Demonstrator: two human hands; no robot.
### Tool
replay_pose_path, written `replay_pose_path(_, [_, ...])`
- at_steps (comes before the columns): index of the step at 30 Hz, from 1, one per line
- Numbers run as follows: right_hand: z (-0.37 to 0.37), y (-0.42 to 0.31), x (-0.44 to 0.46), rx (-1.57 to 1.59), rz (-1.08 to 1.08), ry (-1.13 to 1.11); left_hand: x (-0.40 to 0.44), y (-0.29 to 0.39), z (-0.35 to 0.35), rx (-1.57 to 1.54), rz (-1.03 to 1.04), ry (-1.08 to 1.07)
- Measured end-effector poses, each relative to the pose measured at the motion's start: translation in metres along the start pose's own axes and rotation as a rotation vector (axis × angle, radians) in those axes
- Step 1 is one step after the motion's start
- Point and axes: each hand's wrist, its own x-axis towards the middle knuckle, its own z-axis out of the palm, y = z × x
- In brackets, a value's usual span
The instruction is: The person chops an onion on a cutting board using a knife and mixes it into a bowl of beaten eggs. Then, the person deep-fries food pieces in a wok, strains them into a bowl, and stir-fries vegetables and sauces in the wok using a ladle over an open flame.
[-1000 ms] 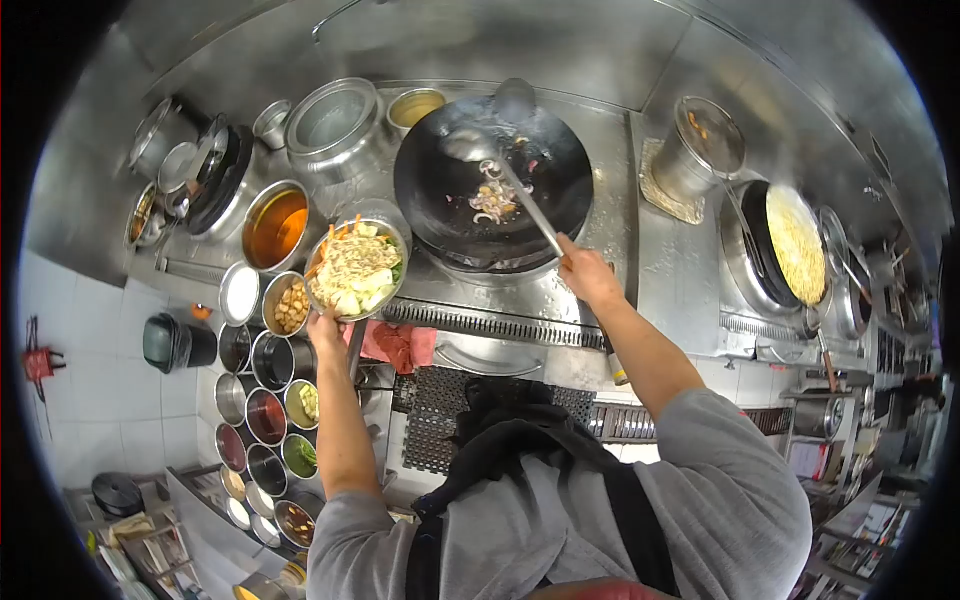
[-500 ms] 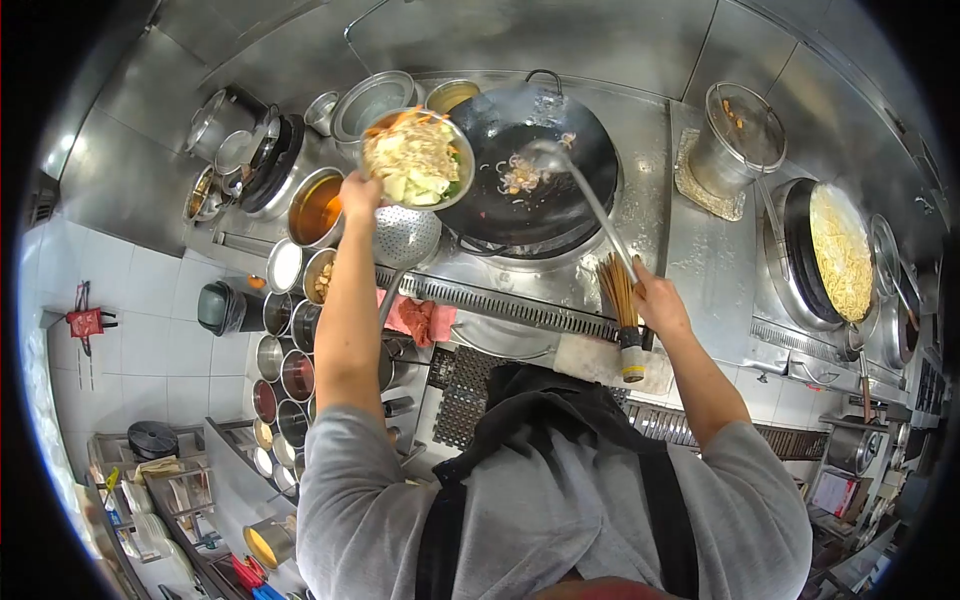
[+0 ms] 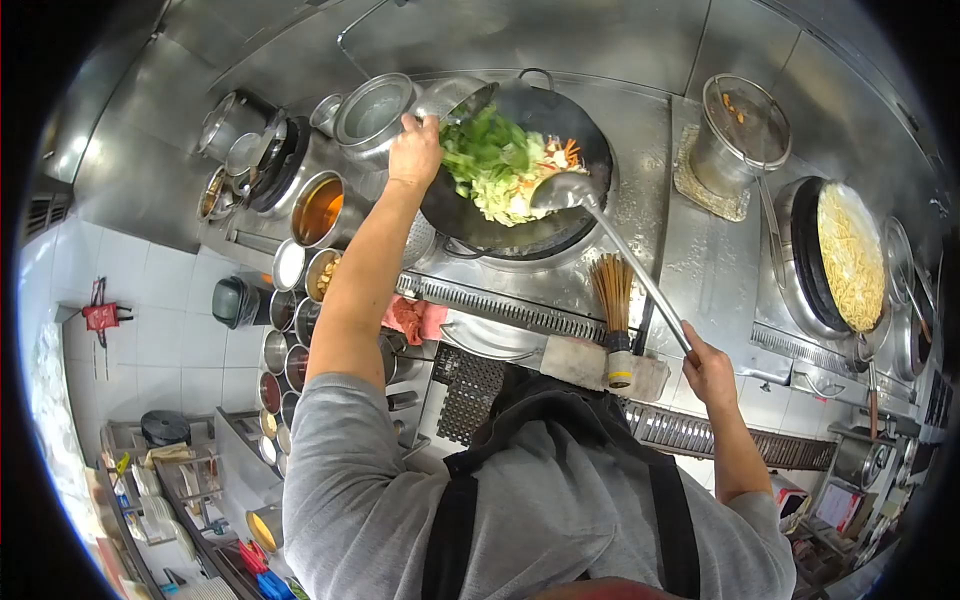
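My left hand (image 3: 414,152) is closed on the rim of a metal bowl (image 3: 450,98), tipped on its side over the left edge of a black wok (image 3: 590,128). Below it, a heap of chopped vegetables (image 3: 500,165), green leaves, pale cabbage and orange carrot strips, lies in the wok, the leaves blurred by motion. My right hand (image 3: 710,370) grips the handle end of a long metal ladle (image 3: 566,190). The ladle's head rests against the right side of the heap.
A bamboo brush (image 3: 612,290) stands at the stove's front edge. Left are a pot of amber liquid (image 3: 342,222) and several seasoning containers (image 3: 290,262). To the right stand a metal pot (image 3: 740,145) and another wok holding noodles (image 3: 850,255).
My left hand has moved up and right and tipped the bowl, so the vegetables are now in the wok. My right hand has drawn back toward lower right with the ladle.
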Motion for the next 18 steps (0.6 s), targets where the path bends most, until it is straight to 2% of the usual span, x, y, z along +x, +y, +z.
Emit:
replay_pose_path(3, [0.011, 0.002, 0.028, 0.049, -0.01, 0.043, -0.008, -0.002, -0.02, 0.022, -0.027, -0.005])
replay_pose_path(5, [0.028, -0.002, 0.066, -0.026, -0.062, 0.125, -0.026, 0.004, -0.009, -0.071, 0.327, 0.014])
replay_pose_path(6, [0.032, -0.003, 0.08, -0.025, -0.067, 0.118, -0.034, 0.016, -0.005, -0.067, 0.202, -0.136])
replay_pose_path(7, [0.036, -0.006, 0.094, 0.03, -0.037, 0.095, -0.04, 0.015, 0.001, -0.062, 0.189, -0.139])
replay_pose_path(10, [0.033, -0.009, 0.093, 0.091, -0.023, 0.067, -0.035, -0.001, 0.009, -0.012, -0.152, -0.049])
replay_pose_path(13, [0.027, -0.007, 0.086, 0.103, 0.003, 0.007, -0.051, 0.007, -0.004, -0.032, -0.204, 0.066])
replay_pose_path(15, [0.029, -0.02, 0.092, 0.055, -0.035, 0.078, -0.063, 0.017, 0.006, -0.198, 0.054, -0.021])
replay_pose_path(18, [0.024, -0.014, 0.092, 0.057, -0.072, 0.104, -0.05, -0.005, -0.003, -0.101, -0.297, -0.005])
